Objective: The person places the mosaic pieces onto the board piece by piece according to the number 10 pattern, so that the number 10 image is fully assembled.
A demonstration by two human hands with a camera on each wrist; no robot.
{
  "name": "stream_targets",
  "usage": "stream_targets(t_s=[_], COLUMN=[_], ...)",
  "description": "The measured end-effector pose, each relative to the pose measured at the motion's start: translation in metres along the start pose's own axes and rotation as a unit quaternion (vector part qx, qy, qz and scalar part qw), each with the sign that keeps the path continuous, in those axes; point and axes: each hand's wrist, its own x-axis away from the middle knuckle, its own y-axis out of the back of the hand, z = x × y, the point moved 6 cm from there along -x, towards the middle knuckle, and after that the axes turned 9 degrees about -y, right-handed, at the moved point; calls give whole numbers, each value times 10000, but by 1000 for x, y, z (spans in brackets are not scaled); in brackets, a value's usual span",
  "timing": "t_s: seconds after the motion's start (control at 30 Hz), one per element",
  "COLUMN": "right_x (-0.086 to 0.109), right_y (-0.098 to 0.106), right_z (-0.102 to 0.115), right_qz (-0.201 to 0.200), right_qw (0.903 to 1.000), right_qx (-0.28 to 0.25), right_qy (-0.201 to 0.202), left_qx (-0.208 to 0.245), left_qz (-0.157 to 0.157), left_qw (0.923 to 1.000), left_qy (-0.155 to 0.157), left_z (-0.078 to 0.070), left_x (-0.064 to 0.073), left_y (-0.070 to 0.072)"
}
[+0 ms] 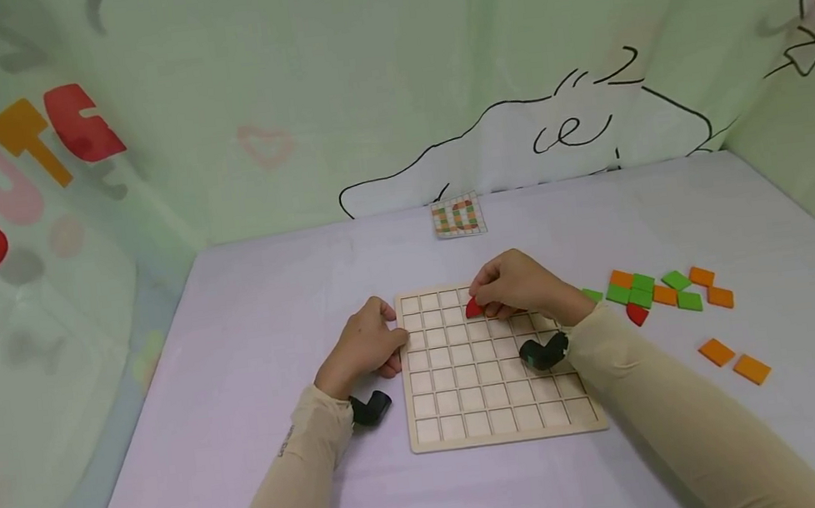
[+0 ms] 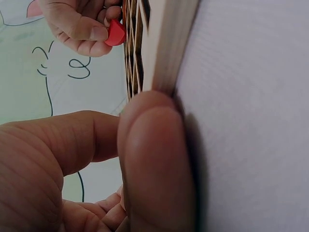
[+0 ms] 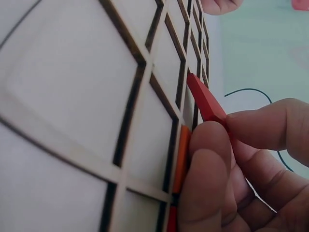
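Note:
My right hand pinches a red quarter-round tile between thumb and finger. In the right wrist view the red tile stands tilted, its lower tip at a cell of the wooden grid board. Just beside these fingers an orange tile sits in the grid, with a bit of red below it, partly hidden by the hand. My left hand holds the board's left edge, its thumb at the rim. In the left wrist view a fingertip presses the board's side.
Several orange and green square tiles and a red quarter-round tile lie right of the board. Two orange tiles lie nearer. A small pattern card is at the back by the printed curtain.

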Motion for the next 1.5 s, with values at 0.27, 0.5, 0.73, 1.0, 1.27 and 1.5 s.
stream_targets(t_s=[0.27,0.5,0.73,1.0,1.27,1.5], right_x=[0,1,1,1,5,22], right_y=[0,-1,-1,0,4,39], right_z=[-1,0,-2,-1,-2,-14], right_qz=[-75,-106,-60,-249,-201,-509], right_qw=[9999,9997,9999,9982,9986,9981], right_qx=[111,217,150,544,444,116], right_qy=[-2,-38,7,-74,206,319], left_qx=[7,26,-57,-66,-76,-40], left_qz=[41,40,52,14,7,23], left_qw=[10000,10000,10000,10000,10000,10000], left_qy=[-43,-32,-16,-12,-25,32], left_z=[2,1,1,0,1,1], left_x=[-3,-3,-2,-1,-1,0], left_y=[-1,-2,-1,-1,0,0])
